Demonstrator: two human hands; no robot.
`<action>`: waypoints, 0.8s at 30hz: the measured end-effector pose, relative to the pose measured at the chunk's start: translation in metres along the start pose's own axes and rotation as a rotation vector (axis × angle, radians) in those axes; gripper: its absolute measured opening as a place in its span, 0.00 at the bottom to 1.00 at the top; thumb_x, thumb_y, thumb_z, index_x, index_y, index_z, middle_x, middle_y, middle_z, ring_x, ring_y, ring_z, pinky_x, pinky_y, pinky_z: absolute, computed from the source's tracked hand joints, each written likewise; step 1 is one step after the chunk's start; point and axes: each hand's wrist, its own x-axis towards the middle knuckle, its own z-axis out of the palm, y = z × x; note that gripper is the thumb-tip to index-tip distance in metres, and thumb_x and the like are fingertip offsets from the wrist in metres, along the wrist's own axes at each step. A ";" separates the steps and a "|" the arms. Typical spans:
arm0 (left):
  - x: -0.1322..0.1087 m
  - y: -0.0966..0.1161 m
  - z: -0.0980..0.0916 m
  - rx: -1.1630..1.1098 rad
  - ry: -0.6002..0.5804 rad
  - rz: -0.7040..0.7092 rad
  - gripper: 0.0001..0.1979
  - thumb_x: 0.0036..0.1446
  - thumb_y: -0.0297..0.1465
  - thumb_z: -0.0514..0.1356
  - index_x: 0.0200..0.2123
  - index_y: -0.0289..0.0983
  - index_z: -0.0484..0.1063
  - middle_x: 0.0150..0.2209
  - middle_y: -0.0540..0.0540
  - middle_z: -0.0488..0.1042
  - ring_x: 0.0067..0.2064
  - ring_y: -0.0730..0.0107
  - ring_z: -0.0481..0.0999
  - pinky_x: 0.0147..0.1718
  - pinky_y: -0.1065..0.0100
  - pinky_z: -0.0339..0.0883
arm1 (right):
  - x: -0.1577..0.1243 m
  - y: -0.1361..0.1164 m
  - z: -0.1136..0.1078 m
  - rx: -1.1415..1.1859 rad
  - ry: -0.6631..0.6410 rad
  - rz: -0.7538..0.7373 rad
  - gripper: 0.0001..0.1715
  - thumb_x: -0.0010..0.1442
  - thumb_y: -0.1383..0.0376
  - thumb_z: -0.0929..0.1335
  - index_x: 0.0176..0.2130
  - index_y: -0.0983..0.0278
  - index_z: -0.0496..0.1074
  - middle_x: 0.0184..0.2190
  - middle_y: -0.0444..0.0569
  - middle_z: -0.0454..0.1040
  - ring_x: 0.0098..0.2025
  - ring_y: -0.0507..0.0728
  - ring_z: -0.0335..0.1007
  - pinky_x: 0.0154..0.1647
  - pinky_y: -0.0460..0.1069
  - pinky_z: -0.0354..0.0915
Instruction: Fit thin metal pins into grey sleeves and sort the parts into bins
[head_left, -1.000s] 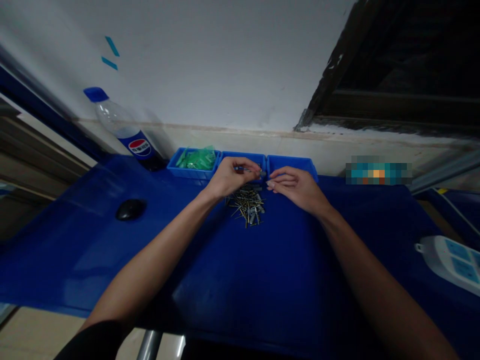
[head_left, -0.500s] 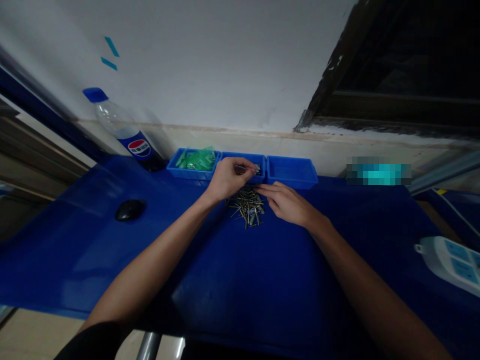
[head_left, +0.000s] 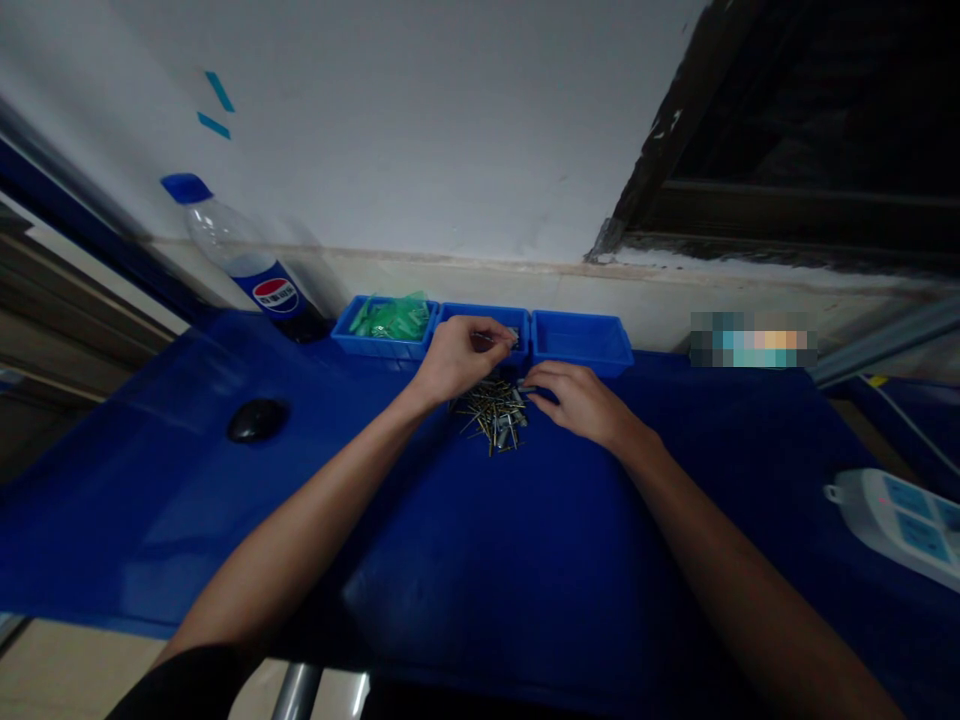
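Observation:
My left hand [head_left: 463,358] is closed in a pinch over the front of the middle blue bin [head_left: 484,312]. What its fingertips hold, if anything, is too small to make out. Below it on the table lies a loose pile of thin brass-coloured and silvery screws or pins [head_left: 489,412], with several grey cylindrical pieces [head_left: 502,436] mixed in. At the right side of the pile, my right hand [head_left: 571,400] has thumb and fingers closed on a small grey piece [head_left: 523,386]. Small metallic parts show inside the middle bin beside my left fingertips.
The left blue bin [head_left: 384,346] holds green plastic-wrapped pieces; the right blue bin [head_left: 581,345] stands alongside. A cola bottle [head_left: 274,295], a black mouse [head_left: 256,421] and a white power strip [head_left: 896,520] are on the blue table [head_left: 480,580]. The wall rises behind.
My right hand has drawn slightly right, away from the left hand, and its fingers have curled onto a small grey piece. My left hand stays nearly in place.

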 end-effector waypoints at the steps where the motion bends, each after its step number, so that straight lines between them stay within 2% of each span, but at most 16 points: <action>1: 0.000 0.000 0.000 -0.008 -0.008 -0.005 0.08 0.59 0.30 0.64 0.37 0.34 0.84 0.40 0.40 0.86 0.42 0.63 0.85 0.48 0.62 0.80 | 0.000 -0.001 0.001 0.009 0.004 0.002 0.14 0.70 0.70 0.67 0.50 0.64 0.82 0.48 0.56 0.83 0.52 0.63 0.80 0.55 0.57 0.74; 5: -0.001 0.000 0.001 -0.030 -0.019 -0.015 0.08 0.59 0.31 0.64 0.37 0.34 0.83 0.40 0.40 0.86 0.41 0.63 0.85 0.47 0.61 0.80 | 0.000 0.000 0.001 0.033 0.001 0.031 0.14 0.68 0.71 0.66 0.47 0.65 0.82 0.47 0.57 0.82 0.50 0.64 0.80 0.54 0.57 0.74; 11: -0.001 0.002 0.000 -0.028 -0.014 -0.016 0.08 0.58 0.32 0.65 0.36 0.35 0.83 0.37 0.40 0.86 0.41 0.61 0.85 0.46 0.61 0.80 | 0.000 0.004 -0.007 0.117 -0.023 0.061 0.16 0.60 0.73 0.68 0.43 0.60 0.83 0.46 0.51 0.83 0.48 0.62 0.80 0.52 0.56 0.74; 16: -0.003 0.007 0.000 -0.016 -0.020 -0.006 0.09 0.59 0.32 0.64 0.36 0.35 0.84 0.38 0.40 0.86 0.40 0.62 0.85 0.46 0.61 0.80 | 0.000 0.005 -0.016 0.160 -0.015 0.103 0.15 0.58 0.71 0.69 0.40 0.59 0.85 0.40 0.50 0.85 0.42 0.61 0.81 0.47 0.57 0.74; 21: -0.004 0.008 0.000 0.003 -0.025 -0.003 0.09 0.60 0.33 0.64 0.37 0.35 0.84 0.40 0.40 0.86 0.40 0.63 0.85 0.47 0.62 0.80 | -0.001 0.004 -0.019 0.318 0.019 0.153 0.15 0.59 0.68 0.71 0.43 0.58 0.85 0.38 0.49 0.86 0.40 0.60 0.82 0.45 0.57 0.76; 24: -0.003 0.007 0.000 -0.004 -0.034 0.004 0.10 0.60 0.33 0.64 0.37 0.35 0.84 0.40 0.40 0.86 0.40 0.63 0.85 0.46 0.62 0.80 | -0.001 0.002 -0.021 0.454 0.052 0.203 0.11 0.60 0.65 0.72 0.41 0.59 0.85 0.38 0.49 0.86 0.39 0.60 0.82 0.46 0.58 0.77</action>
